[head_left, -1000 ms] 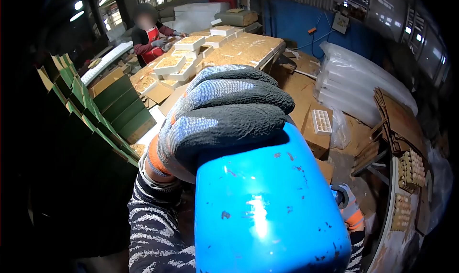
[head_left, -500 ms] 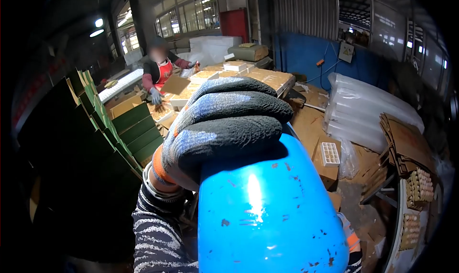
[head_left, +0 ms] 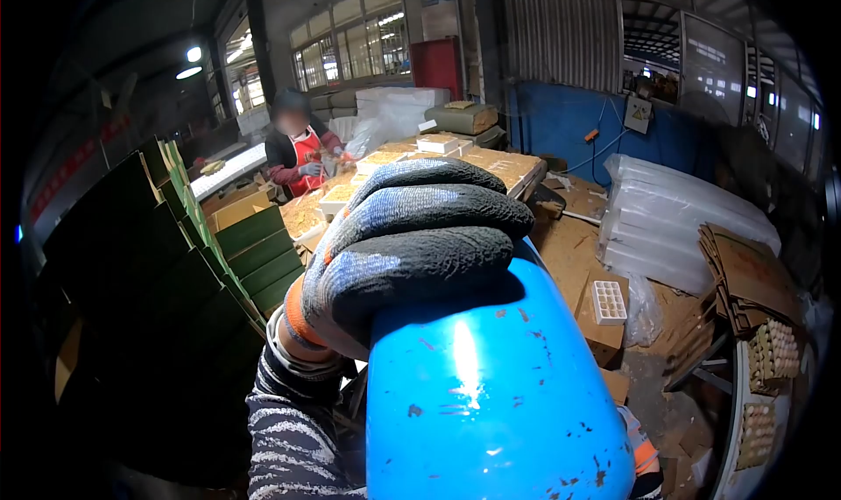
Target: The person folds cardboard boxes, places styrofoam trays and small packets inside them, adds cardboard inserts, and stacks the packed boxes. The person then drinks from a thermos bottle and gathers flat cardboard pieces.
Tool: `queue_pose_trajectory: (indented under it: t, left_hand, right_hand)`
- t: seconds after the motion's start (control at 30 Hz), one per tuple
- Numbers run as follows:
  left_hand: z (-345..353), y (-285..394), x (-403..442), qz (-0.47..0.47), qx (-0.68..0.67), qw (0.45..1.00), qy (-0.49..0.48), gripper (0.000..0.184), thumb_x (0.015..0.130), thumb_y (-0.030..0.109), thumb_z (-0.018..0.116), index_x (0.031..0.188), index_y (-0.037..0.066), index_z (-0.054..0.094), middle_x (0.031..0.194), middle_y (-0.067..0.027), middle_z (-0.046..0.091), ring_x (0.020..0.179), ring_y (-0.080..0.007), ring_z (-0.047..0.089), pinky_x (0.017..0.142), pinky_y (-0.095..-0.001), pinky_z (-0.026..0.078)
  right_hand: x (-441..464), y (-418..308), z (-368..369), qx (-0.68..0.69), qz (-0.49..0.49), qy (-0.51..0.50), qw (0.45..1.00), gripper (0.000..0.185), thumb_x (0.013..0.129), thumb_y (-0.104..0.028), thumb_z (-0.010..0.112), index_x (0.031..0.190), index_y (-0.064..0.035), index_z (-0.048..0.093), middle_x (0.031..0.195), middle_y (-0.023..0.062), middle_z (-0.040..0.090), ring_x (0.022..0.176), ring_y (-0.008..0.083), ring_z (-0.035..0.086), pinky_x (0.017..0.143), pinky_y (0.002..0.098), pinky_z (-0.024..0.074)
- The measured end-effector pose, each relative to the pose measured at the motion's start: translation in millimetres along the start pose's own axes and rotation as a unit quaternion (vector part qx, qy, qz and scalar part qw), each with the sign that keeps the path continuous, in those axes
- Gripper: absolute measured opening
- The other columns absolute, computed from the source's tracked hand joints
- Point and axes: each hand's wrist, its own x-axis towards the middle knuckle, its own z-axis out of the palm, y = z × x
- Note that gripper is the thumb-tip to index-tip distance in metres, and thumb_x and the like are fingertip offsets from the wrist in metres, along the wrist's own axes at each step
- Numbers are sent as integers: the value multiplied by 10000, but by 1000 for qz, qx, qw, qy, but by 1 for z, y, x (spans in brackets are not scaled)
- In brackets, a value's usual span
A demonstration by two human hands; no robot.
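Observation:
A glossy blue object with rounded sides and chipped paint fills the lower middle of the view, very close to me. I cannot make out its kind. My left hand, in a dark-coated grey and blue knit glove with an orange cuff, is closed over its far top end, fingers curled. To the right of the blue object, low down, a bit of my right hand shows as glove and orange cuff. The object hides its fingers.
A co-worker in a red apron stands behind a worktable with white trays. Green partitions rise at left. Plastic-wrapped white rolls, flat cardboard, egg trays and a carton are at right.
The background sits slightly lower in view. The co-worker's hands have come together near the apron, and the cardboard piece beside them no longer shows. My left hand keeps its hold on the blue object.

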Motion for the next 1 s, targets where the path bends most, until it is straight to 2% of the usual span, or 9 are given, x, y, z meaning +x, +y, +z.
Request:
queue_pose_trajectory:
  t: [0.27,0.33,0.37,0.43,0.57,1.0]
  left_hand:
    - [0,4,7,9,6,1000,4,784,699,402,815,1306,6,515,1270,-203,569,1173,-364,535,1002,-480,408]
    - [0,5,10,12,9,1000,6,787,698,403,815,1307,6,514,1271,-203,568,1174,-363,534,1003,-479,408]
    - [0,6,11,14,10,1000,7,788,697,404,816,1307,6,513,1272,-203,568,1174,-363,534,1003,-479,408]
    - [-1,8,14,16,12,1000,8,791,697,405,816,1308,6,512,1273,-203,567,1175,-362,534,1004,-478,407]
    - [-4,11,18,22,21,999,13,797,695,408,817,1310,5,510,1274,-202,565,1177,-361,533,1005,-476,407]
    - [0,14,29,21,26,999,6,814,690,416,819,1317,3,504,1281,-202,561,1181,-356,531,1008,-471,406]
  right_hand:
    - [-6,2,5,97,82,-14,992,701,603,-273,892,1193,-86,563,1217,139,533,1113,302,567,958,397,491]
    - [-12,-9,15,275,139,56,950,655,672,-69,816,1273,-83,555,1201,91,594,1075,217,581,876,323,505]
    - [-11,-12,10,275,135,57,950,655,672,-69,816,1273,-83,555,1201,91,594,1075,217,581,876,323,505]
    - [-6,-15,-2,72,59,3,996,669,652,-57,821,1267,-76,558,1205,86,593,1079,202,577,872,322,507]
    - [-7,-5,2,48,-4,29,998,674,645,-60,828,1263,-72,558,1201,94,594,1083,212,580,885,330,505]
    - [-8,1,0,82,35,23,996,688,611,-75,861,1233,-72,566,1204,109,578,1120,246,565,920,353,501]
